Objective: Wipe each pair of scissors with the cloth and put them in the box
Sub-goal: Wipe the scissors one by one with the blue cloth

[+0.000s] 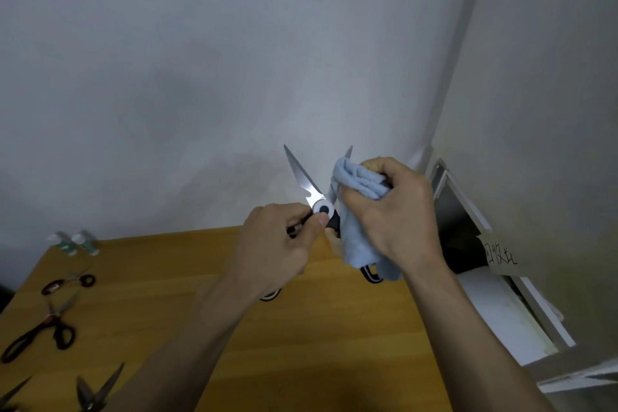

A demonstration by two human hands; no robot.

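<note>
left hand (281, 244) grips scissors (306, 182) | right hand (394, 211) clutches cloth (359, 184)

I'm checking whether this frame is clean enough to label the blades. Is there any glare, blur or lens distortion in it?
Head view: glare whitens the bare blade of the open scissors near the pivot; the left hand and right hand with the blue cloth are slightly soft; the small bottles at far left are smeared; the wide lens bends the wall corner and the table edges.

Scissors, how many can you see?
5: one open pair held above the table, four lying at the table's left, and, half cut off. More may be hidden.
</note>
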